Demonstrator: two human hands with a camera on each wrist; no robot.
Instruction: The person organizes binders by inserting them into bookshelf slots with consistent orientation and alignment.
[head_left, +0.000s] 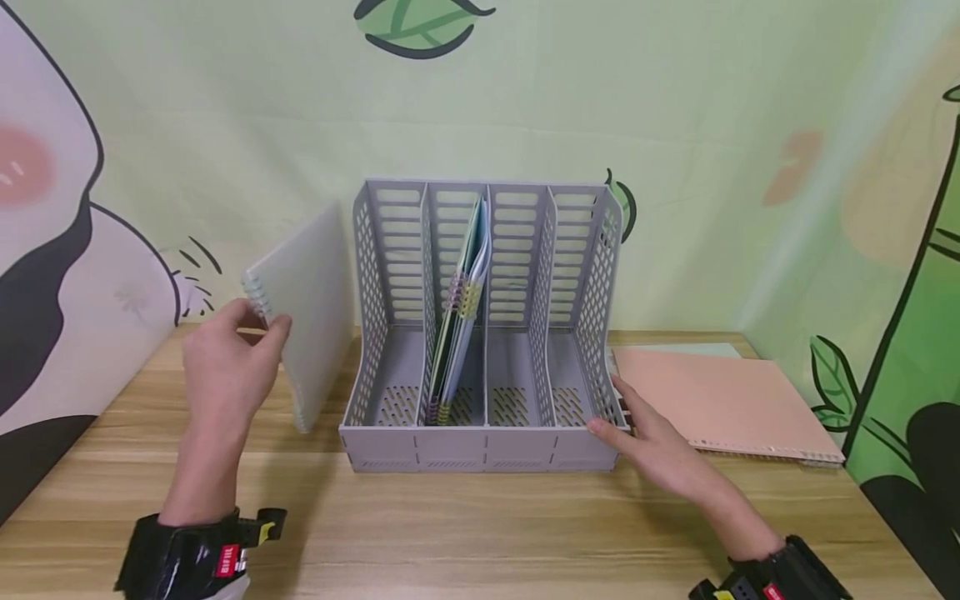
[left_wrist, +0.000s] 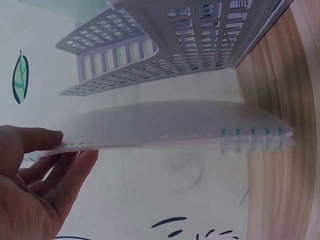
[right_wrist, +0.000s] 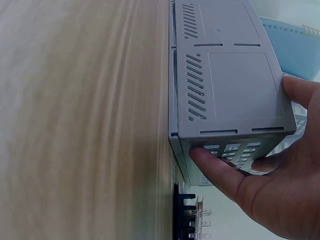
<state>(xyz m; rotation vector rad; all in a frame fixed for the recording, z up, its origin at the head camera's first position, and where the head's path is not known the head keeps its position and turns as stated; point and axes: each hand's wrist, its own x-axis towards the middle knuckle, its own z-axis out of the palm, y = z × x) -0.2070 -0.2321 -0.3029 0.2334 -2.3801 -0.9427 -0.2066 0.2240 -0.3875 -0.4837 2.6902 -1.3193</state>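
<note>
My left hand (head_left: 228,358) pinches a translucent white loose-leaf notebook (head_left: 307,312) between thumb and fingers at its ringed spine. The notebook stands upright just left of a grey file organizer (head_left: 450,448), and the left wrist view shows its clear rings (left_wrist: 253,140) near the tabletop. With thumb on the front lip and fingers round the side wall, my right hand (head_left: 656,442) grips the organizer's front right corner. Of the organizer's several slots, the second from the left holds a few ringed notebooks (head_left: 467,300), leaning to the right at the top.
Right of the organizer, a pink ringed notebook (head_left: 720,400) lies flat on the wooden table (head_left: 450,533), with a pale green one (head_left: 708,350) showing beneath its far edge. A printed cloth backdrop (head_left: 300,100) hangs close behind the table.
</note>
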